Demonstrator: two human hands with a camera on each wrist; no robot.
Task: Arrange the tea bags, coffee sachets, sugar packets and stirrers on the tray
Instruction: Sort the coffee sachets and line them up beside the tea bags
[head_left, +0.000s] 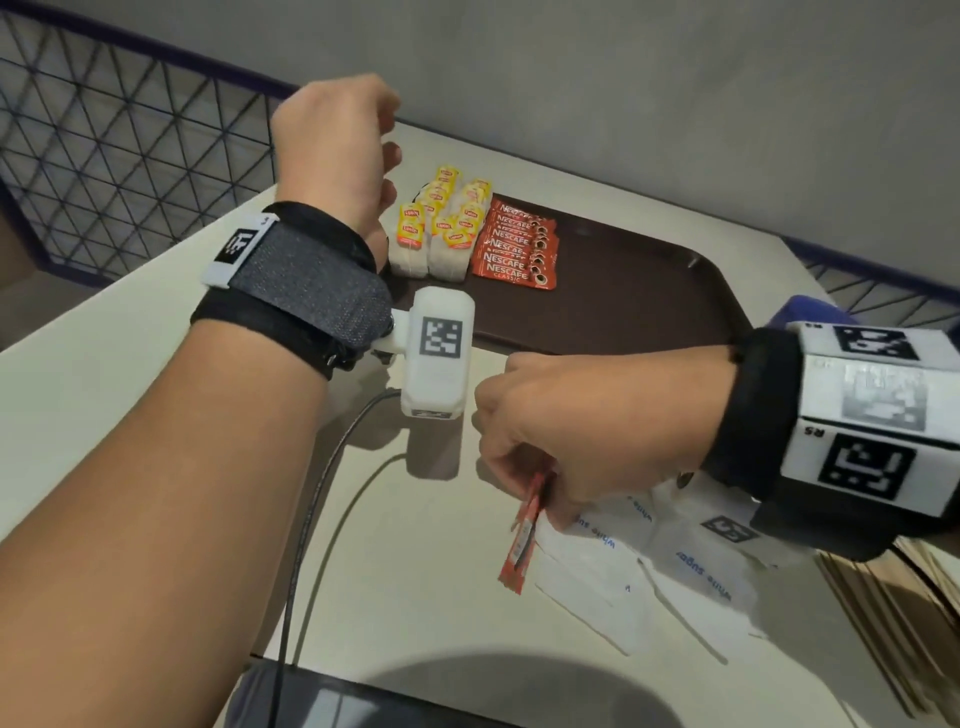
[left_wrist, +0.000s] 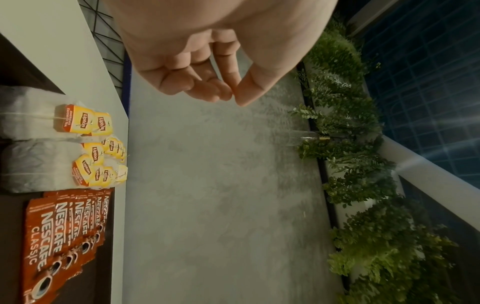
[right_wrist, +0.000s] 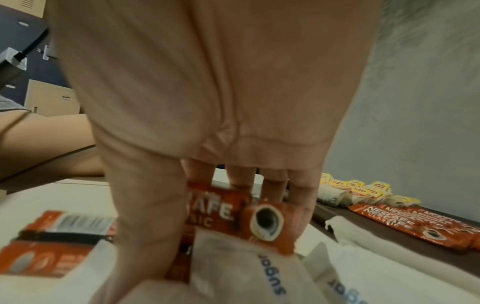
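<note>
A dark brown tray (head_left: 649, 291) holds two rows of yellow-tagged tea bags (head_left: 447, 223) (left_wrist: 85, 144) and, beside them, a fanned row of red coffee sachets (head_left: 514, 249) (left_wrist: 57, 236) (right_wrist: 415, 224). My left hand (head_left: 337, 150) (left_wrist: 207, 82) hovers above the tray's far left corner, fingers loosely curled and holding nothing. Near the table's front, my right hand (head_left: 571, 415) (right_wrist: 207, 102) pinches a red coffee sachet (head_left: 524, 535) (right_wrist: 241, 214) just above white sugar packets (head_left: 691, 561) (right_wrist: 246, 277). Another red sachet (right_wrist: 52, 246) shows its barcode side to the left. Wooden stirrers (head_left: 883, 613) lie at the front right.
A black cable (head_left: 311, 519) runs across the white table (head_left: 130, 364) from the left wrist camera. A wire mesh fence (head_left: 104, 156) stands at the left and a grey wall (head_left: 675, 104) behind the tray. A blue object (head_left: 810, 312) sits past the tray's right end.
</note>
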